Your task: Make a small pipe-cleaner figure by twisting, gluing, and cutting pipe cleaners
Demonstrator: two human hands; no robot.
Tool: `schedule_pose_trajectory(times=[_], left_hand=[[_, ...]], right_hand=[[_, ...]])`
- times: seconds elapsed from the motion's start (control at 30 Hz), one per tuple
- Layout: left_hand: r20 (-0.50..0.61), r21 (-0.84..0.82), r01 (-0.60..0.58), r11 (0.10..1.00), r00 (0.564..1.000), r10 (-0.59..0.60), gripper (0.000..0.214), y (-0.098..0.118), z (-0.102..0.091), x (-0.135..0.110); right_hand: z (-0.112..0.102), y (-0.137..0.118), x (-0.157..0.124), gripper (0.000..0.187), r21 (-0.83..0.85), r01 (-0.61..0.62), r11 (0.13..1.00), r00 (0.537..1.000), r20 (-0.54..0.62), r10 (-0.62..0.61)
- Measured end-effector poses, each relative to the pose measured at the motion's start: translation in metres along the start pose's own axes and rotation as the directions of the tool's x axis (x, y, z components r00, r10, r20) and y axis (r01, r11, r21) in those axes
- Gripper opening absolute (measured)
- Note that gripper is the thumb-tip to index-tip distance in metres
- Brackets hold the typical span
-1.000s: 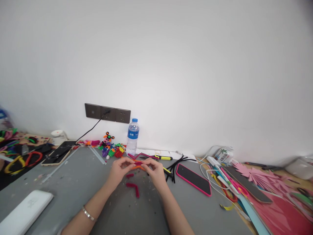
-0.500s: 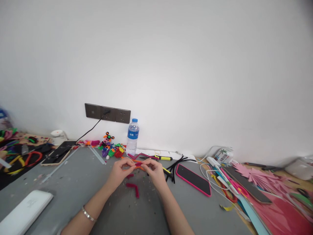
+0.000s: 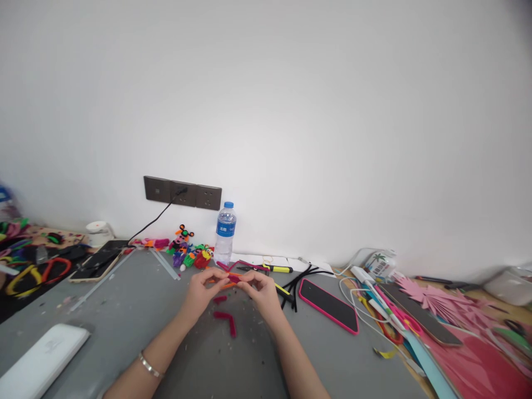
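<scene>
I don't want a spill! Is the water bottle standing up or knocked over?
Standing up. The water bottle stands upright by the wall, with its blue cap on top.

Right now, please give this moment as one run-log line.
left hand: pinches pipe cleaner | right hand: pinches same | nearby: red pieces, grey table

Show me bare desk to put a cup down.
Bare: desk between white box and left arm; between right arm and pink phone. Crowded: by the pipe cleaner that left hand and right hand pinch; paper at right.

A craft workroom: pipe cleaners (image 3: 310, 272), paper cut-outs (image 3: 432, 296) and small figures (image 3: 189, 252) litter the grey table (image 3: 137, 310).
</scene>
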State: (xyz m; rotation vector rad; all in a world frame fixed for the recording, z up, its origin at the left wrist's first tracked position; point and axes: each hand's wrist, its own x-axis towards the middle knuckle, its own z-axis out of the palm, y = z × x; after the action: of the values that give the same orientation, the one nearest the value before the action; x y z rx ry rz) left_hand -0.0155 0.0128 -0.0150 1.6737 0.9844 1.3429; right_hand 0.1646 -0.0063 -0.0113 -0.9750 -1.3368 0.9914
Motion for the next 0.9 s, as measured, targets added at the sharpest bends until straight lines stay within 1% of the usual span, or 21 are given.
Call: schedule_pose_trajectory(times=[0.27,0.37,0.53,0.73,0.9], left_hand=[[-0.011,-0.019,-0.014,1.000,1.000,0.014,0.012,-0.001,-0.002,0.001],[-0.010,-0.029,-0.027,0.999,1.000,0.027,0.012,0.000,-0.002,0.001],[-0.032,-0.062,-0.041,0.997,0.999,0.039,0.011,-0.001,0.000,0.002],[-0.041,-0.036,-0.020,0.999,0.999,0.019,0.013,0.002,0.004,0.000],[-0.002,0.009,-0.006,1.000,1.000,0.006,0.015,-0.001,0.007,-0.003]], right_hand=[[0.000,0.003,0.001,0.017,0.010,0.010,1.000,1.000,0.007,-0.010],[0.000,0.006,0.002,0.019,0.050,0.011,0.999,1.000,0.006,-0.012],[0.001,0.011,0.002,0.021,0.112,-0.023,0.993,0.999,0.027,0.021],[0.004,0.015,0.001,0.023,0.153,-0.020,0.988,0.999,0.032,0.016],[0.003,0.019,0.001,0.025,0.128,-0.028,0.991,0.999,0.043,0.022]])
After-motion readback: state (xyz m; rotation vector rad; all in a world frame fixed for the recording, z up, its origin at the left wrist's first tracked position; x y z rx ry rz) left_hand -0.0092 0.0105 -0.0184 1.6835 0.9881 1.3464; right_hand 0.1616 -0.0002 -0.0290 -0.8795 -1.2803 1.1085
